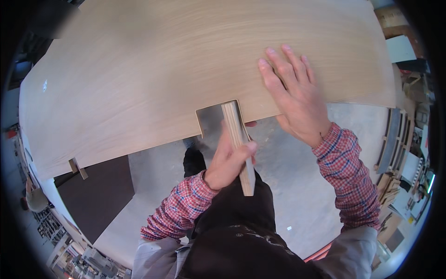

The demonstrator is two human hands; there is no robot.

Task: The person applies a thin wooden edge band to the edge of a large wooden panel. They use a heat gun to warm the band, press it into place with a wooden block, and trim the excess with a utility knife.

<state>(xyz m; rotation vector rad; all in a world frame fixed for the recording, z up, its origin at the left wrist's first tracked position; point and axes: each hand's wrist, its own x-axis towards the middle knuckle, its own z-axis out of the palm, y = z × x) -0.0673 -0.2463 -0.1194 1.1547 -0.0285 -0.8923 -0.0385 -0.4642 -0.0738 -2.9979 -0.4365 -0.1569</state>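
A large pale wooden panel (153,69) spans the upper part of the view, with a squared notch cut into its near edge. In my left hand (224,163) is a long, narrow plywood block (236,128), gripped with the thumb on its near side and the fingers partly hidden behind it. The block's far end reaches into the notch, along the right side of the cut; whether it touches that edge I cannot tell. My right hand (297,95) rests flat on the panel to the right of the notch, fingers stretched away from me.
Below the panel's left end is a dark brown sheet (100,195), with a small wooden piece (79,168) at the panel edge above it. Grey floor (297,181) lies under the work. Shelving with boards (395,139) stands at the right; cluttered tools (58,228) fill the lower left.
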